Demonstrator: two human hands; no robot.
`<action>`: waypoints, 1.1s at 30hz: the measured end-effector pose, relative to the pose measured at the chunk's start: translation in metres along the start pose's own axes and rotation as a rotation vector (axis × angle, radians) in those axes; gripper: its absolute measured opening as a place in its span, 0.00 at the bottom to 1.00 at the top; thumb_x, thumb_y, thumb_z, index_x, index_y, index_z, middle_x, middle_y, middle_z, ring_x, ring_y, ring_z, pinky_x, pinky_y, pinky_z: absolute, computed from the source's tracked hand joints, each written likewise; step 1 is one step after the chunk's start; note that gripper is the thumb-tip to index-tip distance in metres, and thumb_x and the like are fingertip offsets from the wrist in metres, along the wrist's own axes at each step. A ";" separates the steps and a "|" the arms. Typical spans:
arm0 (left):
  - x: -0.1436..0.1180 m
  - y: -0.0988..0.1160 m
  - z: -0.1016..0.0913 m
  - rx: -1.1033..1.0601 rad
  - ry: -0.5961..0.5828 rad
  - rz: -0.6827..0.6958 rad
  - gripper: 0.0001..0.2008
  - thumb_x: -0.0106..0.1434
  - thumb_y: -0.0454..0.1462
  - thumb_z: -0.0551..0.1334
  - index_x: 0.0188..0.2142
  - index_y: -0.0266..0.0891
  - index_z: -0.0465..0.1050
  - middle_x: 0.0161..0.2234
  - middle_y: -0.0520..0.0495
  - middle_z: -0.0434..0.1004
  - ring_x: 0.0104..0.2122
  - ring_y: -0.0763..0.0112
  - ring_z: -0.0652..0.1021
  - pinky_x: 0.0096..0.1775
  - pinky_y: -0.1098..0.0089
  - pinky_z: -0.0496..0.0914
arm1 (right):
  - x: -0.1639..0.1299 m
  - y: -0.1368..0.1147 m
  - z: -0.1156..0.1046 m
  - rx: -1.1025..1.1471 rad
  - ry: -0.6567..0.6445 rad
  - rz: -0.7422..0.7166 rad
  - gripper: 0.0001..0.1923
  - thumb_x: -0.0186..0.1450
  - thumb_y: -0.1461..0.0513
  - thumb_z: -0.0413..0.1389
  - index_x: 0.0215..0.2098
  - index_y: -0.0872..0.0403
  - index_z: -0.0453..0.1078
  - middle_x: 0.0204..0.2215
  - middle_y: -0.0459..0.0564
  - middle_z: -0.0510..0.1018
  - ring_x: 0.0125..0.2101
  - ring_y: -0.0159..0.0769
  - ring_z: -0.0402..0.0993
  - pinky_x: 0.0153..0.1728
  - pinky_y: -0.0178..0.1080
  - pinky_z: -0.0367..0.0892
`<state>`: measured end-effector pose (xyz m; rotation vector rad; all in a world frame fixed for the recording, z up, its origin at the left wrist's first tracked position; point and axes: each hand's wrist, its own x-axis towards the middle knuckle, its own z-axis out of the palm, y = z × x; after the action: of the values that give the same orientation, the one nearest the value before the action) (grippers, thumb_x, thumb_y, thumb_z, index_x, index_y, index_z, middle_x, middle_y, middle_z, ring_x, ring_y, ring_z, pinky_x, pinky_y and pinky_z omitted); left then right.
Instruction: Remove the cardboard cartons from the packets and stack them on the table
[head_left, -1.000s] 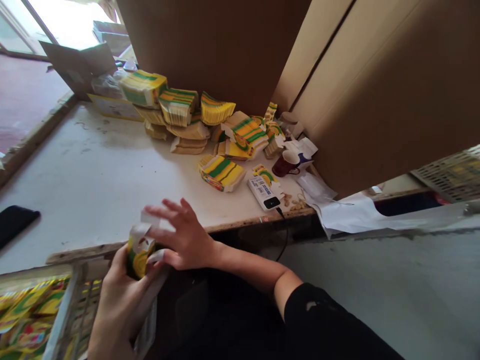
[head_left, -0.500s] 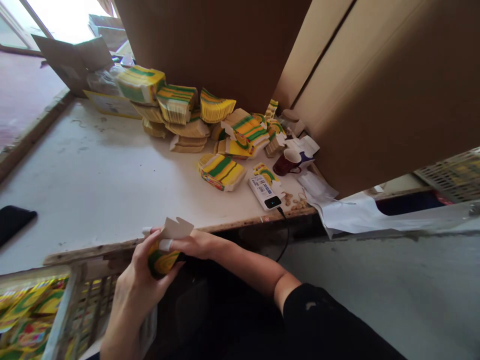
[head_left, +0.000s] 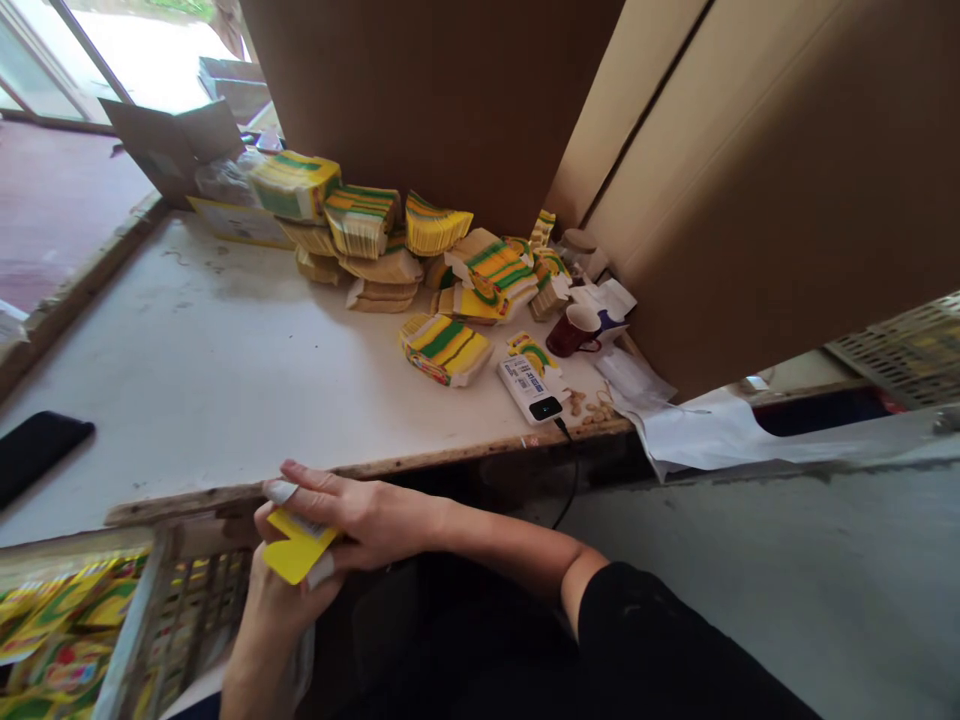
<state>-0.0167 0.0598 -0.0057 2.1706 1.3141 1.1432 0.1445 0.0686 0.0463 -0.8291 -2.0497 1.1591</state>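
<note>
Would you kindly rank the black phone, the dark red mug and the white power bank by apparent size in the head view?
1. Black phone, partly cut off and nearer the camera.
2. White power bank.
3. Dark red mug, looking close to the power bank in size, so that order is unsure.

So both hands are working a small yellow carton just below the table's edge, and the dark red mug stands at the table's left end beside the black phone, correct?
Not quite. The head view shows the mug at the table's right end, beside the white power bank; the black phone lies alone at the left. The left hand and right hand do hold the yellow carton.
</note>
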 end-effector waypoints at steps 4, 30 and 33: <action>0.003 0.004 0.009 -0.090 0.153 -0.062 0.33 0.50 0.46 0.65 0.53 0.41 0.56 0.45 0.41 0.68 0.37 0.60 0.78 0.33 0.61 0.76 | -0.003 -0.004 -0.001 -0.195 -0.021 0.049 0.20 0.67 0.72 0.49 0.56 0.59 0.66 0.66 0.55 0.58 0.66 0.32 0.50 0.64 0.34 0.52; 0.018 0.030 -0.033 -0.069 -0.054 -0.300 0.22 0.51 0.48 0.69 0.42 0.42 0.72 0.37 0.48 0.77 0.37 0.62 0.79 0.39 0.62 0.76 | -0.002 0.022 -0.009 0.147 0.267 0.218 0.46 0.54 0.59 0.67 0.64 0.55 0.51 0.59 0.64 0.66 0.60 0.46 0.63 0.56 0.48 0.63; 0.014 0.018 -0.042 -0.119 0.115 -0.421 0.26 0.49 0.50 0.69 0.44 0.41 0.71 0.39 0.47 0.77 0.38 0.60 0.79 0.39 0.60 0.76 | -0.001 0.025 -0.017 0.119 0.244 0.230 0.46 0.54 0.57 0.66 0.65 0.54 0.49 0.62 0.65 0.62 0.58 0.46 0.67 0.55 0.48 0.65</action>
<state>-0.0359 0.0585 0.0375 1.6579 1.6086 1.1489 0.1636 0.0868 0.0312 -1.1104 -1.7044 1.2232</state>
